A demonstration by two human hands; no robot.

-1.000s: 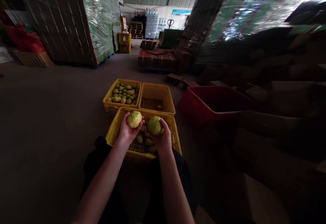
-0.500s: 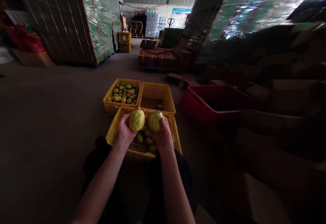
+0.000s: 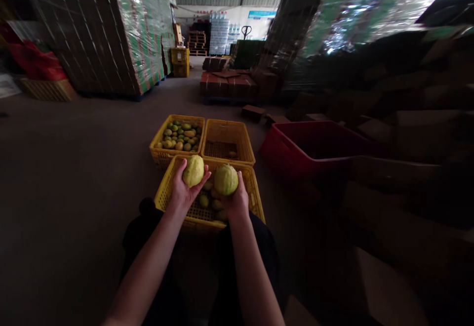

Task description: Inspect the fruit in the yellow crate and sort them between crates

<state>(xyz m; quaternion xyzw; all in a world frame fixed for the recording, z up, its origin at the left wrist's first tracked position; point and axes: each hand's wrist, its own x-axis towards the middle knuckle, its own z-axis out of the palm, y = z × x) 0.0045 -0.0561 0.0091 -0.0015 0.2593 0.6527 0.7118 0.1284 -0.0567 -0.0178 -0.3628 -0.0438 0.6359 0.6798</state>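
My left hand [image 3: 182, 187] cradles a pale yellow-green guava [image 3: 193, 171], its thumb and fingers spread around the sides. In my right hand [image 3: 239, 198] is a rounder, greener guava [image 3: 225, 180] with a ribbed skin. Both fruits are held apart, side by side, above the near yellow crate [image 3: 163, 195]. Several more guavas [image 3: 204, 200] lie on that crate's slatted floor, partly hidden by my right hand and its fruit.
Beyond stand a yellow crate [image 3: 155, 152] full of fruit and another yellow crate [image 3: 249, 143] holding little. A red bin [image 3: 289, 150] is at right, beside dim cardboard boxes [image 3: 418, 131]. Wrapped pallet stacks [image 3: 138, 34] rise behind; concrete floor [image 3: 74, 168] lies left.
The guava in my left hand has tilted and shifted slightly left, with the fingers opening out under it. The right guava has turned to show its ribbed side and sits slightly lower.
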